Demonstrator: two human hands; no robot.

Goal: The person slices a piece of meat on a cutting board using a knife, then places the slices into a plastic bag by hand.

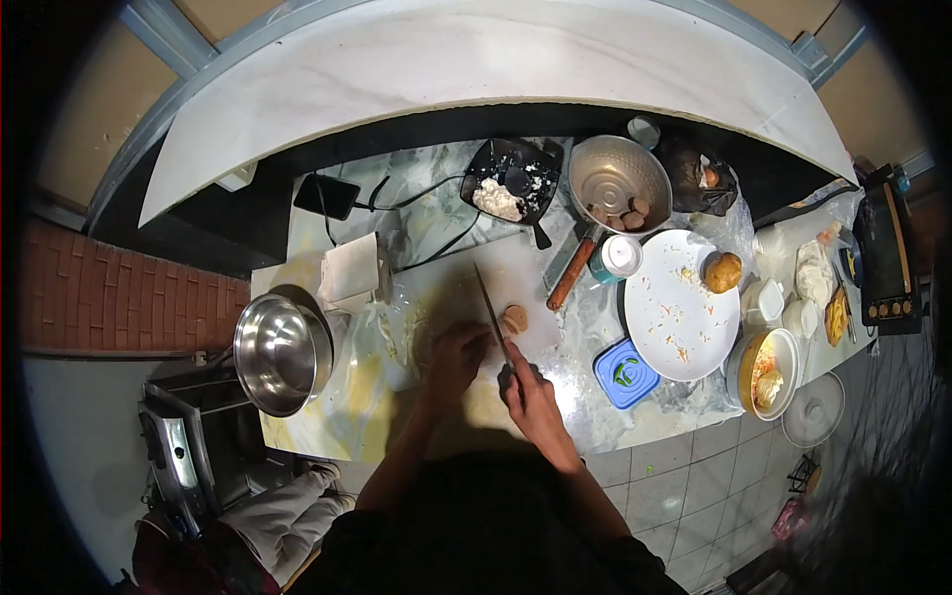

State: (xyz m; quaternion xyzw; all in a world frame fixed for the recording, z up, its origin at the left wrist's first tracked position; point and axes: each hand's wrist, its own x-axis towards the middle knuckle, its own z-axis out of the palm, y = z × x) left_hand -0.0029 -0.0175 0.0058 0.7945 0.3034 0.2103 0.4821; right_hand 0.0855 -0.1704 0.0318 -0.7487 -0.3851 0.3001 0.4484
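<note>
The right hand (534,397) grips a knife (487,305); the left hand (454,359) curls beside it, its hold unclear. Brown slices (515,318) lie right of the blade on a pale board (446,281). Tabletop (593,424) spans between blue container (645,373) and front edge. The jar's (620,257) label is too small to read.

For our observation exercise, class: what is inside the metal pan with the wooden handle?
Inside the metal pan, several brown pieces lie gathered toward the handle side. The rest of the floor shows bare; the part beneath the pieces is hidden.
</note>
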